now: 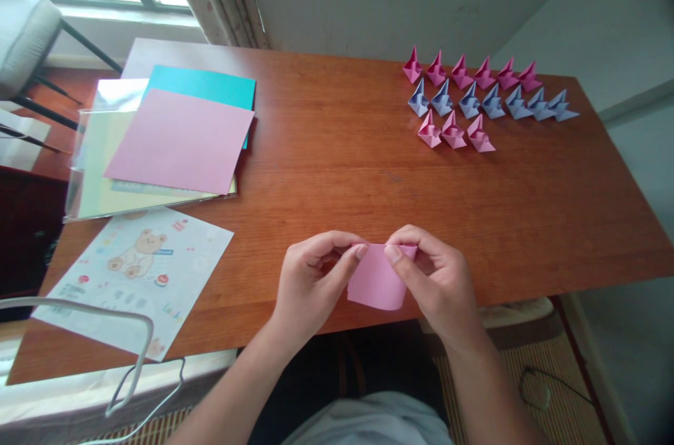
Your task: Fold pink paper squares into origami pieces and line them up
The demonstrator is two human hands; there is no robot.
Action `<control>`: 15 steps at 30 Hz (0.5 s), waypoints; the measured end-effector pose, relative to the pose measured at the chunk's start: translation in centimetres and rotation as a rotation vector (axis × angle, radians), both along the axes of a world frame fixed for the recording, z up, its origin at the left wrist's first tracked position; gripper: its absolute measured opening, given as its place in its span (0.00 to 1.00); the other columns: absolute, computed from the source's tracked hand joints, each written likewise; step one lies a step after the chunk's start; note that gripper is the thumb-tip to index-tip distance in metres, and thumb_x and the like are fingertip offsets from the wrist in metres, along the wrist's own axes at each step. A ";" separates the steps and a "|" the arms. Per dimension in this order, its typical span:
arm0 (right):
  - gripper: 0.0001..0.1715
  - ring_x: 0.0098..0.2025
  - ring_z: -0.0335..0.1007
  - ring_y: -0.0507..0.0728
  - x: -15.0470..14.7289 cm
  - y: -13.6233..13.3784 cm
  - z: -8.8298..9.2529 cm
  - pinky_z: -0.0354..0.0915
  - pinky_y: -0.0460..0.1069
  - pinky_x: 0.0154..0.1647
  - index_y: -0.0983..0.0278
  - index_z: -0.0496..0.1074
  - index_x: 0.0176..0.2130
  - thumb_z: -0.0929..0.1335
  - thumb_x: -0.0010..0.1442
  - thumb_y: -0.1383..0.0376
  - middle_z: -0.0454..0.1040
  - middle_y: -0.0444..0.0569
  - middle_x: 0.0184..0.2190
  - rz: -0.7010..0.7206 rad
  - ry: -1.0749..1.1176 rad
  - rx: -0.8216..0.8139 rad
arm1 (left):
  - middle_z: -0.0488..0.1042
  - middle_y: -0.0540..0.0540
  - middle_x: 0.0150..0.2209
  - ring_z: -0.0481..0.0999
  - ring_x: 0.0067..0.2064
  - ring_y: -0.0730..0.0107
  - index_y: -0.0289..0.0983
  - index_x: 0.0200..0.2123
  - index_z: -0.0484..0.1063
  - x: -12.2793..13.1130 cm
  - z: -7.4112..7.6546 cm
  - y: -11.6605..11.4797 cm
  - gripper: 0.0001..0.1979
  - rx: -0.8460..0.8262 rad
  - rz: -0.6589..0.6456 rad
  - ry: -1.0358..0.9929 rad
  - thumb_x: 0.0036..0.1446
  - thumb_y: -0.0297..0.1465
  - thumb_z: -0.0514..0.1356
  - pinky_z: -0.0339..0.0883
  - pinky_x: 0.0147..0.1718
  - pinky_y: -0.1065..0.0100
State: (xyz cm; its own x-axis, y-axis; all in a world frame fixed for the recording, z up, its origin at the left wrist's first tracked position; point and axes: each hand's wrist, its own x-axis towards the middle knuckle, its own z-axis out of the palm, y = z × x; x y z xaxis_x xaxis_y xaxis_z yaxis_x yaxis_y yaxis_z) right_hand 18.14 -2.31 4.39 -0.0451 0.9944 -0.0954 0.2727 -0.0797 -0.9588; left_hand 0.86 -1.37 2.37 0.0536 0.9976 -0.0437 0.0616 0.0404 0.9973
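Note:
A small piece of pink paper is held up over the table's front edge, its lower part curving loosely. My left hand pinches its top left corner between thumb and fingers. On the other side, my right hand pinches it near the top right, the thumb lying on the face of the paper. A fold seems to run along the upper edge; the fingers behind it are partly hidden.
Folded paper figures stand in three rows at the back right: dark pink, bluish purple and light pink. Left on the wooden table lie pink sheets, a teal sheet and a bear-printed sheet. A white curved tube crosses the lower left.

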 end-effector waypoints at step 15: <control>0.09 0.33 0.69 0.54 0.1 0.1 0.0 0.66 0.49 0.37 0.61 0.73 0.32 0.69 0.66 0.62 0.72 0.43 0.29 -0.008 -0.039 0.014 | 0.83 0.47 0.30 0.79 0.29 0.71 0.37 0.32 0.81 0.0 -0.1 -0.1 0.06 0.002 0.000 -0.004 0.60 0.33 0.67 0.73 0.28 0.73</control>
